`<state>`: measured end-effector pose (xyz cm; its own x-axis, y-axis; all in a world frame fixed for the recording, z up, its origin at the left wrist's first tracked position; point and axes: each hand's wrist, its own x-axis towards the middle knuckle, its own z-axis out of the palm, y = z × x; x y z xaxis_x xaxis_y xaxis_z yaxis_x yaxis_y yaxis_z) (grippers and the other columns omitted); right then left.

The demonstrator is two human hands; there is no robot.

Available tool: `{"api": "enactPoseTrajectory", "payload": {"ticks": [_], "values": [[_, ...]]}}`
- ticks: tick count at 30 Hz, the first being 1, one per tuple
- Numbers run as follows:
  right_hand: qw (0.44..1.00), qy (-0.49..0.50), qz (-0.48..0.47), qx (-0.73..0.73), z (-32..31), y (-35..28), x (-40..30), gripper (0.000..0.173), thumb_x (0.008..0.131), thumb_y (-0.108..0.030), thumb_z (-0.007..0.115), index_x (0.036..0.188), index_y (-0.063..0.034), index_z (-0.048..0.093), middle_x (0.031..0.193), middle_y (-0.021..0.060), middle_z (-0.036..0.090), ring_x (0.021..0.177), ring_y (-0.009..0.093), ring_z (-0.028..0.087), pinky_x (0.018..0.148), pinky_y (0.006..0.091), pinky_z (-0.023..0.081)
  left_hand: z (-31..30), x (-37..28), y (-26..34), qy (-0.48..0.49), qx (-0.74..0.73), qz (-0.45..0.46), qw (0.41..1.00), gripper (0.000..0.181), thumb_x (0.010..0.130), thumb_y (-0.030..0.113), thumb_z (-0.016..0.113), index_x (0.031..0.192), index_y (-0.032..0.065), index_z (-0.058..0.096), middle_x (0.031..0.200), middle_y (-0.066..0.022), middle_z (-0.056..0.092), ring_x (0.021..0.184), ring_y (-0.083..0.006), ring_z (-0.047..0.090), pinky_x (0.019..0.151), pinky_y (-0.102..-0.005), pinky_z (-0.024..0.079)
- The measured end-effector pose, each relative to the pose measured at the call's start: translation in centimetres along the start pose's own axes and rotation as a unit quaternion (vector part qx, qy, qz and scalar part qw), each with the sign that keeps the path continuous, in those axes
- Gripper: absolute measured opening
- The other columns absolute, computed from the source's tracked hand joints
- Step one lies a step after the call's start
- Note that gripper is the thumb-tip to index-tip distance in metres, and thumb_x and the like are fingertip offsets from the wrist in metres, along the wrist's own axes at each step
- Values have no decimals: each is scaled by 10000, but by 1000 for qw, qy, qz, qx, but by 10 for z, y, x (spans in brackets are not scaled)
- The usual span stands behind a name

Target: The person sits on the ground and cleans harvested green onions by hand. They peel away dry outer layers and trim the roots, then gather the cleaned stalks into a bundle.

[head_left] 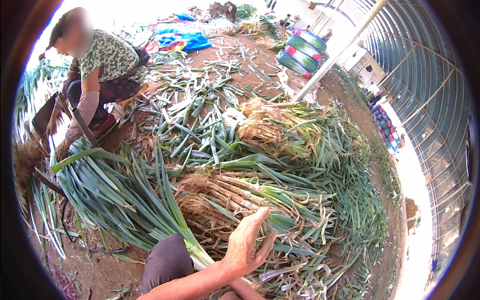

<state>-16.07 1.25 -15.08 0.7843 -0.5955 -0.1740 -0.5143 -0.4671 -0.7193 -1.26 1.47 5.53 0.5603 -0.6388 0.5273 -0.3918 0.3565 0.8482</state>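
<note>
My left hand is raised above a pile of green onions or leeks, its fingers apart and nothing seen in them. Its forearm slants in from the bottom edge. Beneath that forearm, long green onion stalks emerge, their pale lower parts beside my dark-clad knee; their leaves fan towards the left. Part of my other forearm shows at the bottom edge, crossing under the left one; my right hand is mostly hidden there, and what it holds cannot be made out.
Another person crouches at upper left, hands among onion leaves. A second rooty bundle lies beyond the nearer pile. Cut leaves cover the soil. A metal pole rises beside wrapped bundles; a blue sheet lies farther back.
</note>
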Motion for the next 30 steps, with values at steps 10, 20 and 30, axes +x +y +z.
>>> {"api": "enactPoseTrajectory", "payload": {"ticks": [10, 20, 30], "values": [[997, 19, -5, -69, -27, 15, 22, 526, 852, -248, 697, 1286, -14, 514, 1199, 200, 582, 1122, 350, 555, 946, 466, 448, 3, -5, -1, -22, -5, -32, 999, 631, 793, -24, 697, 1366, -5, 432, 1191, -198, 613, 1084, -328, 640, 884, -386, 521], [944, 128, 120, -281, -86, 88, 87, 581, 841, -264, 689, 1320, -16, 473, 1316, 181, 509, 1212, 385, 491, 1012, 500, 397, 9, -6, -3, -21, -35, -57, 998, 572, 799, 56, 736, 1307, -23, 484, 1166, -234, 608, 1071, -390, 610, 906, -408, 505], [941, -38, 247, -226, -59, 116, 87, 659, 910, -276, 608, 1465, -43, 341, 1429, 281, 400, 1278, 459, 430, 1046, 548, 353, 14, -5, -4, -30, -15, -54, 998, 607, 814, 38, 721, 1349, -16, 439, 1167, -212, 619, 1036, -339, 642, 847, -375, 529]]}}
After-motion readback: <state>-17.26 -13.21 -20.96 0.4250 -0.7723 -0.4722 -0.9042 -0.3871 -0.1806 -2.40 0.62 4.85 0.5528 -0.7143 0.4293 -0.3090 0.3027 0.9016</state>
